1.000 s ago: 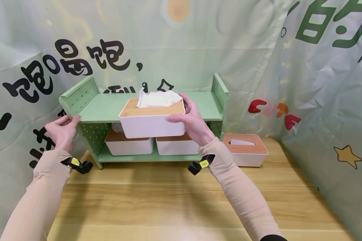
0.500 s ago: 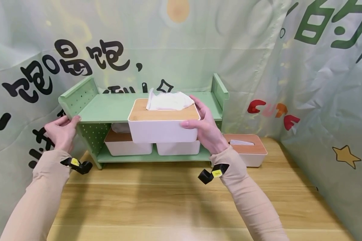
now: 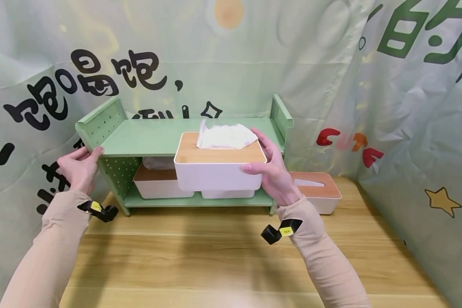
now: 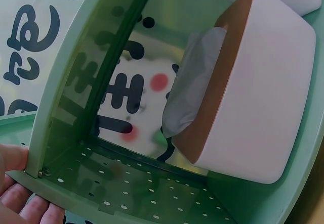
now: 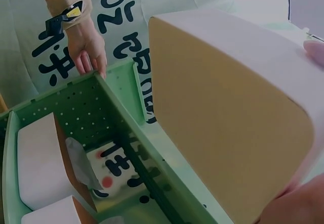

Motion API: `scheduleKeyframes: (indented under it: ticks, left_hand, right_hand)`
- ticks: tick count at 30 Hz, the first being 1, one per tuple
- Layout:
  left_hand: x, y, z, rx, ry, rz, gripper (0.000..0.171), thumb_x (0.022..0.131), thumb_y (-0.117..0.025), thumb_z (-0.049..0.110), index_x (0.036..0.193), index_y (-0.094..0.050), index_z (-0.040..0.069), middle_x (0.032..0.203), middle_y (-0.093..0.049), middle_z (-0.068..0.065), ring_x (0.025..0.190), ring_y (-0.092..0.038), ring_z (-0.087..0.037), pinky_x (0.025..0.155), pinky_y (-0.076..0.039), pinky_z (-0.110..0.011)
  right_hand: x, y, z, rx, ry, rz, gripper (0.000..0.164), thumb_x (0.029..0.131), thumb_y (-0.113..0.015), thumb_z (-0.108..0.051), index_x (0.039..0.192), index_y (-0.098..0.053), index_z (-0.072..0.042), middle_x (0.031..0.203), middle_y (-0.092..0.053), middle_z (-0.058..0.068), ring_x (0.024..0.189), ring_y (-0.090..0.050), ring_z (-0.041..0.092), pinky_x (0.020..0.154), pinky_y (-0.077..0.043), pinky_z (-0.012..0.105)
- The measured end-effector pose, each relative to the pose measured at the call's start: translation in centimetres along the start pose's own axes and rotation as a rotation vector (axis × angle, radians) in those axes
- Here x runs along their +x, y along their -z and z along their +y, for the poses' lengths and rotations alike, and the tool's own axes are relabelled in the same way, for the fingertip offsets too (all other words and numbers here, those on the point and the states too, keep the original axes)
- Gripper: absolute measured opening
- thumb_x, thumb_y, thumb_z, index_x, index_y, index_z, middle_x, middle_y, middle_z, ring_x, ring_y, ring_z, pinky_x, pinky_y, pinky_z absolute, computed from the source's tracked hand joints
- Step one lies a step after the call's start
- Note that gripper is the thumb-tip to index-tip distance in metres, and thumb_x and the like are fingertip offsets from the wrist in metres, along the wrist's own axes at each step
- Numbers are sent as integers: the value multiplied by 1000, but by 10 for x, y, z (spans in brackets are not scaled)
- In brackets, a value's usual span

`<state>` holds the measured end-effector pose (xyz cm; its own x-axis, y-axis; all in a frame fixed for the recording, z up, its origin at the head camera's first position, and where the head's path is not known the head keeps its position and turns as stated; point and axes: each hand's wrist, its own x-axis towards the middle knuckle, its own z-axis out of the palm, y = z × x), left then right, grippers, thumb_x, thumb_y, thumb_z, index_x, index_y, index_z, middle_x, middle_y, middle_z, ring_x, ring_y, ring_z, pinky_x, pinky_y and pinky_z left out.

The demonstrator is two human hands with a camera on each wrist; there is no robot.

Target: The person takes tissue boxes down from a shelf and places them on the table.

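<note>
My right hand [image 3: 276,173] grips the right end of a white tissue box [image 3: 217,177], thumb on its front face. This box has a light wooden lid with white tissue sticking up, and it is held in front of the green two-tier shelf [image 3: 150,134]. In the right wrist view the box's tan underside [image 5: 217,107] shows. At the shelf's left side, my left hand [image 3: 79,169] pinches the corner of the upper board, with fingertips [image 4: 38,209] below the edge in the left wrist view. A second tissue box [image 3: 159,188] stands on the lower tier, its right end overlapped by the held one.
Another white box [image 3: 227,194] on the lower tier is mostly hidden behind the held one. To the shelf's right, a tissue box [image 3: 319,192] with a brown lid stands on the wooden table [image 3: 215,256]. Printed cloth [image 3: 312,77] hangs behind and at both sides.
My right hand has brought the tissue box to the right, lower and nearer to me, away from the shelf. My left hand has stayed on the shelf corner.
</note>
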<state>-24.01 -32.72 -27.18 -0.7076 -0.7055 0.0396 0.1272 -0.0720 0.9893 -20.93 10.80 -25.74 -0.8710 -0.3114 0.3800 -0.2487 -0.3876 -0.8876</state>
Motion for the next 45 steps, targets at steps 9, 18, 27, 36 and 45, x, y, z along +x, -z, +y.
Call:
scheduleKeyframes:
  ticks: [9, 18, 27, 36, 45]
  left_hand:
    - [1, -1, 1, -3, 8, -1, 48, 84, -78, 7, 130, -65, 5, 56, -65, 22, 57, -64, 6, 56, -52, -6]
    - [1, 0, 1, 6, 6, 1, 48, 84, -78, 8, 130, -65, 5, 56, -65, 23, 57, -63, 7, 56, -51, -5]
    - [0, 0, 1, 15, 12, 3, 49, 84, -78, 8, 131, -64, 5, 55, -65, 23, 57, -63, 7, 56, -51, -5]
    - [0, 0, 0, 9, 9, 5, 49, 84, -78, 8, 131, -65, 4, 56, -65, 23, 57, -63, 7, 56, -51, -5]
    - [0, 1, 0, 12, 3, 11, 49, 84, -78, 8, 131, -64, 3, 55, -64, 23, 56, -62, 8, 55, -50, -5]
  right_hand:
    - [-15, 9, 1, 10, 16, -25, 94, 71, -64, 5, 157, -27, -10, 134, -52, 1, 119, -50, 19, 97, -50, 27]
    - [-30, 18, 7, -15, 18, -20, 97, 71, -63, 5, 158, -23, -7, 134, -55, -2, 118, -53, 16, 99, -47, 27]
    - [-39, 25, 16, -41, 7, -16, 100, 71, -67, 1, 159, -22, -8, 139, -49, 0, 122, -48, 18, 101, -45, 28]
    - [-49, 35, 24, -33, 11, -19, 107, 70, -74, -2, 160, -17, -6, 139, -49, 0, 122, -49, 16, 99, -47, 27]
    - [-59, 41, 32, -25, 41, -22, 99, 72, -73, -1, 158, -25, -9, 138, -50, 1, 120, -50, 18, 97, -49, 29]
